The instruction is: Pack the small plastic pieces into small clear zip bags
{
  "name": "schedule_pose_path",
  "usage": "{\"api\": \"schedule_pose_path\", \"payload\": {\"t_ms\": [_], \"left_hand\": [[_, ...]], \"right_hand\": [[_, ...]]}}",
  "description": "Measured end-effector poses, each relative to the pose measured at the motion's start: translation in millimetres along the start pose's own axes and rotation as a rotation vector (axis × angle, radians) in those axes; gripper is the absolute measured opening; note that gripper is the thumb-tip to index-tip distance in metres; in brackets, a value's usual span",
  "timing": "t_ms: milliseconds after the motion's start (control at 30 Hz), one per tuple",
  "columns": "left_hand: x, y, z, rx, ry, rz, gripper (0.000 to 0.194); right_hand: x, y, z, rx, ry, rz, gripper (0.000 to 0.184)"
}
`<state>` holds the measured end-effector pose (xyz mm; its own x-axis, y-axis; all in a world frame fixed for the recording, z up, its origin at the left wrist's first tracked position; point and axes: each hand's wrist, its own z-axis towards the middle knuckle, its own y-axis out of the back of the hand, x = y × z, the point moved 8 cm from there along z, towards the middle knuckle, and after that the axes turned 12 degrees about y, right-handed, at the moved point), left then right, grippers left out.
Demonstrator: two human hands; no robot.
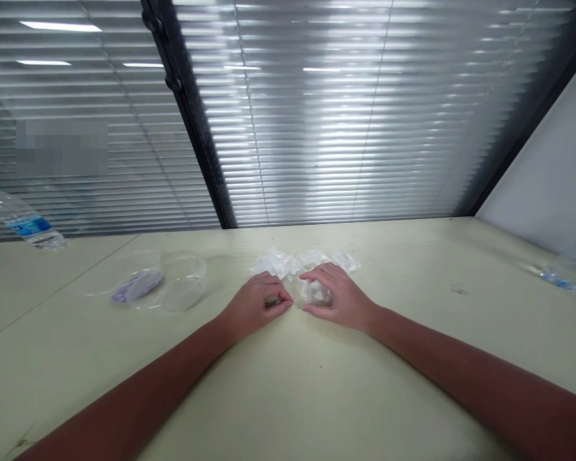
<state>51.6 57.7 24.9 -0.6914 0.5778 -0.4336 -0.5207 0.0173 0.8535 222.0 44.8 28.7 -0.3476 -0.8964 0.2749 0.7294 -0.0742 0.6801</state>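
Observation:
My left hand (pixel 256 304) is curled around a small brownish object (pixel 271 301), which shows between the fingers and thumb. My right hand (pixel 338 296) cups a small clear plastic bag (pixel 315 293) with something brownish inside. The fingertips of both hands nearly meet. Just beyond them lie several crumpled clear plastic bags (pixel 276 262) on the pale table (pixel 288 371). Left of my left hand stands a clear plastic bowl (pixel 185 282), next to a clear bag holding a purple item (pixel 137 286).
A plastic water bottle (pixel 22 218) lies at the far left of the table, and another (pixel 569 269) lies at the right edge of the view. Slatted blinds behind glass (pixel 340 128) rise beyond the table's far edge, with a white wall (pixel 542 166) at the right.

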Motion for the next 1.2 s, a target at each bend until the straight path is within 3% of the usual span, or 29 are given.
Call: {"api": "schedule_pose_path", "payload": {"t_ms": [133, 300, 567, 633, 767, 967, 1033, 1200], "left_hand": [[-5, -1.6, 1, 0.048, 0.008, 0.023, 0.017], [-3, 11.1, -3, -0.039, 0.061, 0.029, 0.01], [0, 12.6, -6, 0.037, -0.042, 0.059, 0.017], [4, 12.0, -4, 0.013, -0.038, 0.045, 0.01], [8, 11.6, -3, -0.029, -0.062, 0.063, 0.014], [0, 11.0, -3, 0.033, -0.062, 0.138, 0.022], [1, 13.6, -2, 0.013, 0.018, 0.074, 0.025], [28, 16.8, -9, -0.167, 0.498, -0.368, 0.036]], "right_hand": [[0, 1, 0, -0.012, 0.002, 0.001, 0.052], [2, 4, 0, -0.038, 0.006, 0.0, 0.054], [12, 27, -2, -0.255, 0.012, -0.106, 0.06], [15, 27, -2, -0.264, 0.028, -0.092, 0.06], [18, 29, 1, -0.27, 0.045, -0.122, 0.058], [10, 27, 2, -0.244, -0.019, -0.066, 0.059], [10, 25, 3, -0.219, -0.015, -0.04, 0.058], [11, 12, 5, -0.106, 0.019, 0.026, 0.055]]}}
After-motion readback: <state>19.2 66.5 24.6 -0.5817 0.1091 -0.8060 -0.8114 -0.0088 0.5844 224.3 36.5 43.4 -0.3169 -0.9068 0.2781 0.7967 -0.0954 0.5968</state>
